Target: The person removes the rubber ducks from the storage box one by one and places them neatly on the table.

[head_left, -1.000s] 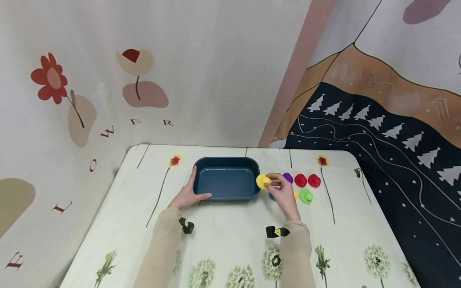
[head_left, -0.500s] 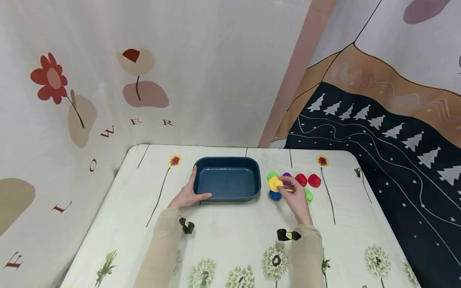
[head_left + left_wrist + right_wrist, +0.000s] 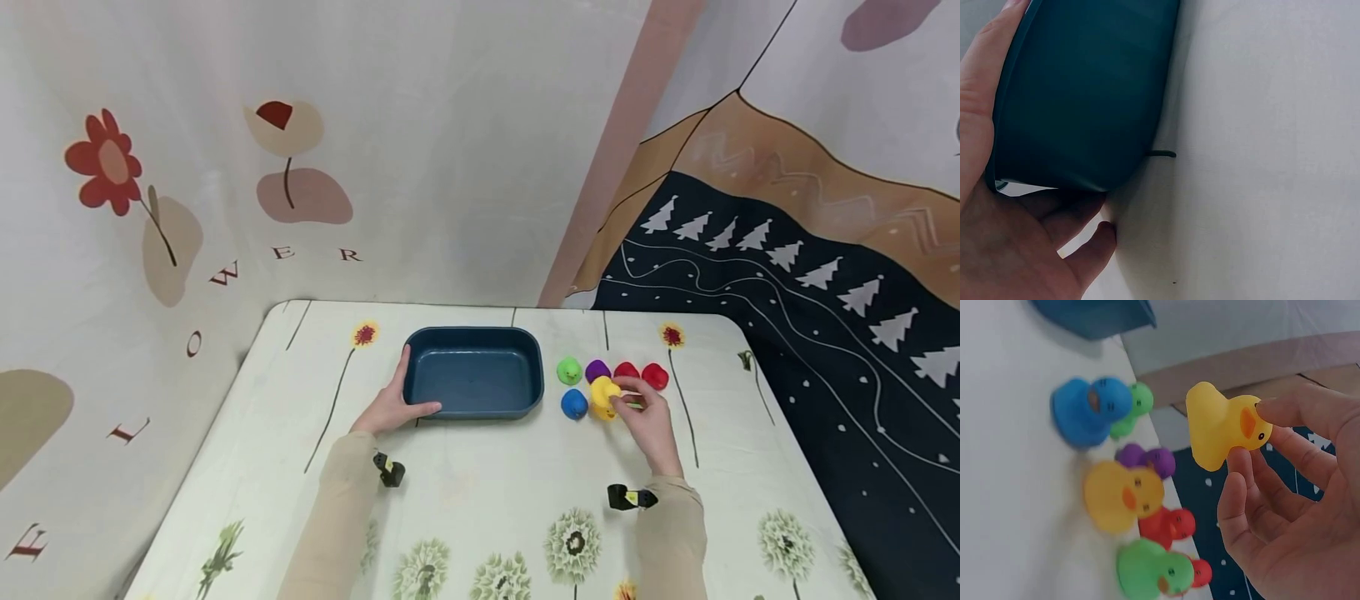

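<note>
I see a yellow duck [image 3: 1222,425] pinched in my right hand [image 3: 651,423]. My fingertips [image 3: 1285,409] press on its head and face, and my thumb is under it. The duck is up off the table [image 3: 465,492], just right of the blue duck [image 3: 574,404] and near the middle of the duck group.

The other ducks sit on the table around it. From the wrist view I count a blue duck [image 3: 1088,409], a second yellow duck [image 3: 1121,495] on the table, a purple duck [image 3: 1150,459], a green duck [image 3: 1138,401] far behind the blue one, a red duck [image 3: 1169,526] and another green duck [image 3: 1147,569] close to the camera. One more red duck [image 3: 1200,573] peeks out behind that green one. They stand close together, some almost touching.

To the left of the ducks is a dark blue tub [image 3: 474,371]. I see nothing inside it, only its smooth bottom. It sits flat on the table.

My left hand [image 3: 392,406] holds the tub at its near left corner. My fingers lie straight along the left wall and my thumb [image 3: 424,408] lies along the near wall. In the left wrist view, my palm [image 3: 997,237] is pressed right against the tub's side [image 3: 1085,94].

The table has a pale cloth with flowers printed on it.
</note>
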Action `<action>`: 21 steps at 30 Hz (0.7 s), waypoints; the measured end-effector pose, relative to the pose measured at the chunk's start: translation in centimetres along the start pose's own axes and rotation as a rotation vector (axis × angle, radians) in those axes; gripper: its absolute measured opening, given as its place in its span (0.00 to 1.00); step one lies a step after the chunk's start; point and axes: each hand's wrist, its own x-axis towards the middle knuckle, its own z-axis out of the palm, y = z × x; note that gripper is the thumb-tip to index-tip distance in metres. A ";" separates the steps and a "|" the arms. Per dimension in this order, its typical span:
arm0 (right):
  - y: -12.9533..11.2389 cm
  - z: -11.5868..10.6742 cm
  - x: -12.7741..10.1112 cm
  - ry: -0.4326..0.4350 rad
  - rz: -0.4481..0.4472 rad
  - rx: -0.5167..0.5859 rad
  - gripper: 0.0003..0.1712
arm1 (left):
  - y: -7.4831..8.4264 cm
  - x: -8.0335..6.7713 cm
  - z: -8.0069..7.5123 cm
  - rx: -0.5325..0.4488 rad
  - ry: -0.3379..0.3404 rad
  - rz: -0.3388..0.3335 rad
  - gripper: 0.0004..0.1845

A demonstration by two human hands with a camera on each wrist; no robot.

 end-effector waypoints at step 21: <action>2.8 -6.4 0.5 0.068 -0.068 -0.240 0.17 | 0.0 -0.1 0.0 -0.015 -0.007 -0.016 0.64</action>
